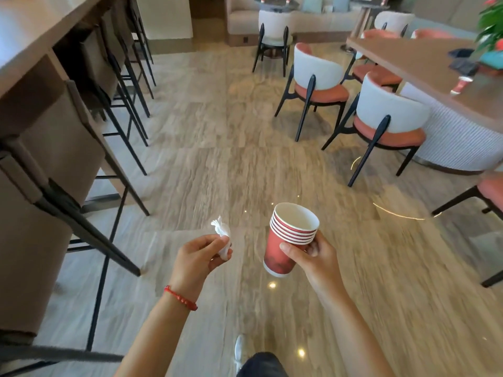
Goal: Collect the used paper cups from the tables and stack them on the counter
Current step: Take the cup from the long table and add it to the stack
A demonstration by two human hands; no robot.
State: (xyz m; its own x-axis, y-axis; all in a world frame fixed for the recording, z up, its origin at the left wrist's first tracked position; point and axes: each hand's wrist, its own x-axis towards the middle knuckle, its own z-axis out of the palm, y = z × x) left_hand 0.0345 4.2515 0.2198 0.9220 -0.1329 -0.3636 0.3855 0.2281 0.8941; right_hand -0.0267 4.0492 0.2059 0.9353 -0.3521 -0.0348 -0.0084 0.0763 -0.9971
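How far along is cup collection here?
Done: several red cups are already nested into one stack.
In hand: the right hand holds that stack in its grip; the left hand pinches a crumpled white napkin.
Left: a red cup remains on the table at right, more stand on far tables, and nothing is stacked on the counter yet.

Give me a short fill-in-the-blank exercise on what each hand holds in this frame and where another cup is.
1. The right hand holds a nested stack of red paper ____.
2. The left hand pinches a crumpled white ____.
3. A lone red cup stands on the table to the person's ____.

Missing words: cups; napkin; right
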